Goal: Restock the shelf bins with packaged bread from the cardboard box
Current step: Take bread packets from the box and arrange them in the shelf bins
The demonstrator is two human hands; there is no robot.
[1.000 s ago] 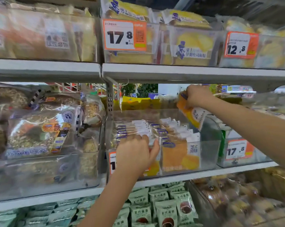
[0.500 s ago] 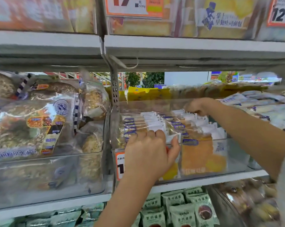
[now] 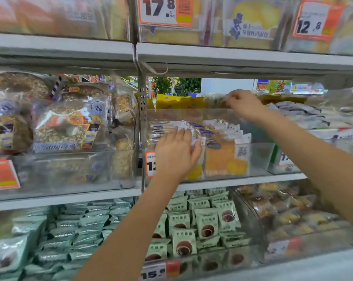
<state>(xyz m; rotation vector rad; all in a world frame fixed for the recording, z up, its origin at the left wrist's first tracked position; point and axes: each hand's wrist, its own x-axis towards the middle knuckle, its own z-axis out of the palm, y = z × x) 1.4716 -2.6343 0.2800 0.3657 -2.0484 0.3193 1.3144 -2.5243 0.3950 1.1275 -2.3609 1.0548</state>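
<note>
Two rows of clear-wrapped orange bread packets with white and blue labels stand upright in the clear shelf bin on the middle shelf. Left of it, seeded loaves fill a neighbouring bin. The left hand lies against the front packets, fingers straight over their tops, its grip released and covering part of the orange price tag. Farther right, the right hand reaches over the bin's back, fingers curled; whether it is grasping anything I cannot tell. Green snack packs sit below.
</note>
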